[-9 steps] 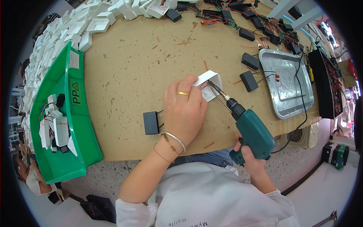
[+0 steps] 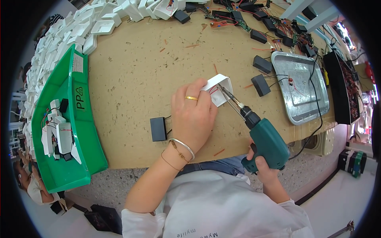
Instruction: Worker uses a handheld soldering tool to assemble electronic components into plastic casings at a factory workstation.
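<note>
My left hand is closed on a small white plastic housing, tilted with its open side toward the right. A red wire shows inside the housing. In my right hand is a green soldering gun, gripped by its handle with a finger near the trigger. Its metal tip and thin feed tube reach into the housing; the exact contact point is too small to make out. Left of my left wrist lies a black box, and its two dark leads run under that hand.
A green bin holding white housings stands at the left. White housings are heaped behind it. Black boxes lie beside a metal tray at the right, with a long black narrow box beyond. The soldering gun's cord crosses the tray.
The soldering gun has shifted very slightly to the right and down, its tip still inside the housing. My left hand and the housing stay put.
</note>
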`<state>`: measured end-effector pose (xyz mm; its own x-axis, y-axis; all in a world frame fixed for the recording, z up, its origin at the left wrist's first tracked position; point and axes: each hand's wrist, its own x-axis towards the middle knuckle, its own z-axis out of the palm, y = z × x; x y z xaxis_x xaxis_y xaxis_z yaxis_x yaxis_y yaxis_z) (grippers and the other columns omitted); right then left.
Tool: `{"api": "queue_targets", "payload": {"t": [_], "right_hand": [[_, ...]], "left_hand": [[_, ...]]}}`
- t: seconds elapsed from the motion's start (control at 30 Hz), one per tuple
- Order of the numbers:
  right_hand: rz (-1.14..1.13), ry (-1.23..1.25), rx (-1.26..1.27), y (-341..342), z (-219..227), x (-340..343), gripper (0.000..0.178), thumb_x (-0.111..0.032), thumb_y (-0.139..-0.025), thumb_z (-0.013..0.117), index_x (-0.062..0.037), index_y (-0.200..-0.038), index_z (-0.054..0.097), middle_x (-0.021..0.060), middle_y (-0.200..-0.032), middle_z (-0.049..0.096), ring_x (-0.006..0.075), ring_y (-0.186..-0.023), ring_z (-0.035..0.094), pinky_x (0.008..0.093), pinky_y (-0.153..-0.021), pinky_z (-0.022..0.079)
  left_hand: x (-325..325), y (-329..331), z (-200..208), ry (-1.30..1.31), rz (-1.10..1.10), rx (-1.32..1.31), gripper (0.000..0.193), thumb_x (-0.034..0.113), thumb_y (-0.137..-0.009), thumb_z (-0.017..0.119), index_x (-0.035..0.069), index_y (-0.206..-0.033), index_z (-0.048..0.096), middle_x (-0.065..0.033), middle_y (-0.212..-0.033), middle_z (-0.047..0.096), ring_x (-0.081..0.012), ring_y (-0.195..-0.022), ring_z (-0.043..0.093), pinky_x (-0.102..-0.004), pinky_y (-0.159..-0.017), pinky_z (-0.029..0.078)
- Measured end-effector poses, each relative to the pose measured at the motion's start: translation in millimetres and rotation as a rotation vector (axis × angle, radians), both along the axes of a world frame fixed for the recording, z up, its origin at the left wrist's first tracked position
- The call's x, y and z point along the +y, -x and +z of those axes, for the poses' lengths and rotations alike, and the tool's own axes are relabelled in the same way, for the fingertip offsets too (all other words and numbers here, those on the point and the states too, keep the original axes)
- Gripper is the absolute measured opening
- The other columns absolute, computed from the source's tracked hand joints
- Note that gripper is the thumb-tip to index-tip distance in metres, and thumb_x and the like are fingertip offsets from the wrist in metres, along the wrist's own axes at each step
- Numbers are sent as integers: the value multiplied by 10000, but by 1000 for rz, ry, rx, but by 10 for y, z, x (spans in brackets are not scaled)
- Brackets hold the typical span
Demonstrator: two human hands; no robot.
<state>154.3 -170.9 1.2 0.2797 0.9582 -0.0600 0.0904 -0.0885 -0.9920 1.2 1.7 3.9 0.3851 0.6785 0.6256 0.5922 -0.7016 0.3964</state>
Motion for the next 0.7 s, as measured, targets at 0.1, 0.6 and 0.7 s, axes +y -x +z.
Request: {"api": "queue_targets", "payload": {"t": [0.1, 0.6, 0.7], "right_hand": [[-18, -34, 26, -9, -44, -81, 618, -444, -806, 591, 53, -1158, 492, 104, -961, 576, 125, -682, 547, 291, -701, 437], [-87, -127, 126, -37, -78, -90, 633, -458, -773, 601, 58, -1124, 494, 164, -990, 564, 155, -639, 559, 339, -734, 440], [-102, -126, 133, -35, -53, -71, 630, -456, -773, 599, 60, -1119, 497, 163, -982, 563, 156, -638, 557, 342, -738, 438]], "left_hand": [[-12, -12, 14, 6, -2, -1, 120, -17, -684, 604, 12, -706, 490, -97, -1016, 555, -280, -817, 519, -372, -715, 436], [-3, 11, 45, -5, -16, 22, 191, 40, -651, 652, 22, -796, 528, -121, -1067, 528, -307, -896, 511, -399, -734, 417], [-53, 54, 160, 15, -10, 43, 329, 61, -651, 666, 26, -942, 515, -150, -1079, 522, -330, -926, 503, -412, -760, 420]]}}
